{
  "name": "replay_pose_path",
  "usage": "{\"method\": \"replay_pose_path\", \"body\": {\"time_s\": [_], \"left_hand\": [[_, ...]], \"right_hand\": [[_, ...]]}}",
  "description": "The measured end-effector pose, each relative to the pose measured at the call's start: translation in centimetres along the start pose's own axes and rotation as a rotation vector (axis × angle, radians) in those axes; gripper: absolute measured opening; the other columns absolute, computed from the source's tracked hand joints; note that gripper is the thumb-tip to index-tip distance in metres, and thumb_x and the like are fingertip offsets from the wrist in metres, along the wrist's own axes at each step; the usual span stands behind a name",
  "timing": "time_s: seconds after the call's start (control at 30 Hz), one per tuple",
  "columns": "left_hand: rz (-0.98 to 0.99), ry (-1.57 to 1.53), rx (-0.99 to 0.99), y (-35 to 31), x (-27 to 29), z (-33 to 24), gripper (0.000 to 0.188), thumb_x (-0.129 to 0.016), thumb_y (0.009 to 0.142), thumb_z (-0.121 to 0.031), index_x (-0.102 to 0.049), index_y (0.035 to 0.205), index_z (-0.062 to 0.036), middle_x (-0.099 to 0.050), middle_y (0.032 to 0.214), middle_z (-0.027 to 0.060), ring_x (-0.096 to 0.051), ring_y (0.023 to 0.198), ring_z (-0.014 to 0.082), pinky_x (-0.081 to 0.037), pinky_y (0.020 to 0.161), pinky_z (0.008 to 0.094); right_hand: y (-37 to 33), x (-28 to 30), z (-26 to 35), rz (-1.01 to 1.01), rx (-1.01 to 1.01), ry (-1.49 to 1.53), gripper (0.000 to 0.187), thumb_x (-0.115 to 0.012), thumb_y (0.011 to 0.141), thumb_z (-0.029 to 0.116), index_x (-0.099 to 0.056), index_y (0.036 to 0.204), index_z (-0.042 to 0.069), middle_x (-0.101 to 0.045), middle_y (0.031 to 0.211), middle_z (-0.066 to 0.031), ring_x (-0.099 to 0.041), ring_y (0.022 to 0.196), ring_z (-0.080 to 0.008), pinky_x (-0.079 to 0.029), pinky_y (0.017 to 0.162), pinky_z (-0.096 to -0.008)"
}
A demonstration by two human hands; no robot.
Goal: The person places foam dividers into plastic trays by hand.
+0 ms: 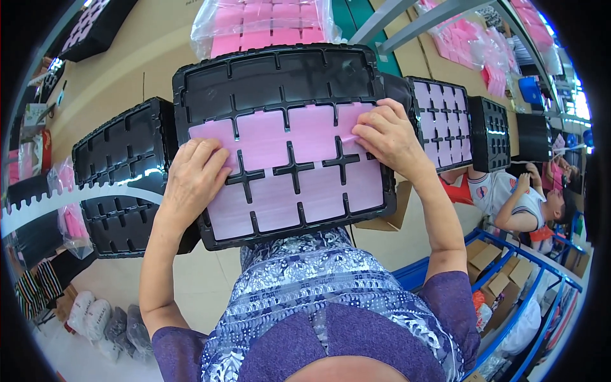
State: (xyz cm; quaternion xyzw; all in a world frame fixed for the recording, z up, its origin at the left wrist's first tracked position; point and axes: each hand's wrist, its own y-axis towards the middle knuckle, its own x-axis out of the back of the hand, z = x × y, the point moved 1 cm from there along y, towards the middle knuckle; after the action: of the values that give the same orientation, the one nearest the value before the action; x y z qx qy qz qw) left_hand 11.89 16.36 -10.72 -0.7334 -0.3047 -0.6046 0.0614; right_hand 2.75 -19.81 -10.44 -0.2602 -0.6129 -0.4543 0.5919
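In front of me a black plastic tray [312,73] with raised cross-shaped dividers lies on a stack or table. A thin pink sheet [261,134] stretches across its middle row. My left hand [194,175] pinches the sheet's left end with curled fingers. At its right end, my right hand [389,137] grips the sheet near the tray's rim. Paler pink pieces [273,213] lie in the near row between the dividers, while the far row shows bare black plastic. The fingertips of both hands are partly hidden.
Black trays [121,153] stand at left. To the right are a pink-filled tray [442,121] and another black tray [490,134]. Clear-bagged pink pieces [267,22] lie beyond. A person [512,197] is at far right, near a blue metal rack [509,254].
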Motion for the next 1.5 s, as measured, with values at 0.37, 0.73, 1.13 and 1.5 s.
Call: {"method": "replay_pose_path", "body": {"time_s": [0.37, 0.73, 1.13, 1.5], "left_hand": [[-0.384, 0.522, 0.101, 7.7, -0.1, 3.9, 0.022, -0.065, 0.077, -0.004, -0.065, 0.099, -0.0022, -0.063, 0.104, 0.0130, -0.062, 0.099, 0.0311, -0.050, 0.088, 0.0416], [-0.039, -0.101, -0.018, 5.7, -4.1, -2.7, 0.056, -0.079, 0.073, -0.019, -0.061, 0.123, -0.0013, -0.056, 0.135, 0.0157, -0.050, 0.130, 0.0330, -0.042, 0.109, 0.0451], [-0.063, 0.255, 0.270, 3.1, -3.3, 3.0, 0.071, -0.062, 0.090, -0.046, -0.049, 0.139, 0.0028, -0.050, 0.145, 0.0165, -0.045, 0.136, 0.0314, -0.025, 0.118, 0.0488], [-0.090, 0.229, 0.271, 4.4, -2.3, 4.6, 0.031, -0.061, 0.093, -0.020, -0.067, 0.118, -0.0039, -0.062, 0.129, 0.0094, -0.053, 0.123, 0.0266, -0.030, 0.112, 0.0503]], "right_hand": [[6.3, -2.3, -6.1, -0.273, -0.137, -0.129, 0.013, -0.070, 0.086, 0.021, -0.068, 0.086, 0.009, -0.066, 0.086, -0.0028, -0.061, 0.087, -0.0215, -0.042, 0.090, -0.0387], [4.5, -1.9, 0.2, -0.307, -0.103, -0.117, 0.024, -0.071, 0.081, 0.015, -0.066, 0.102, 0.006, -0.066, 0.102, -0.0073, -0.062, 0.099, -0.0243, -0.044, 0.097, -0.0457], [4.1, -3.7, -2.7, -0.036, -0.281, -0.259, 0.058, -0.063, 0.090, 0.042, -0.056, 0.133, 0.004, -0.056, 0.138, -0.0101, -0.050, 0.130, -0.0240, -0.028, 0.114, -0.0497], [4.8, -4.3, -3.8, -0.042, -0.302, -0.218, 0.052, -0.058, 0.093, 0.047, -0.058, 0.130, 0.010, -0.055, 0.132, -0.0061, -0.051, 0.122, -0.0253, -0.029, 0.110, -0.0535]]}}
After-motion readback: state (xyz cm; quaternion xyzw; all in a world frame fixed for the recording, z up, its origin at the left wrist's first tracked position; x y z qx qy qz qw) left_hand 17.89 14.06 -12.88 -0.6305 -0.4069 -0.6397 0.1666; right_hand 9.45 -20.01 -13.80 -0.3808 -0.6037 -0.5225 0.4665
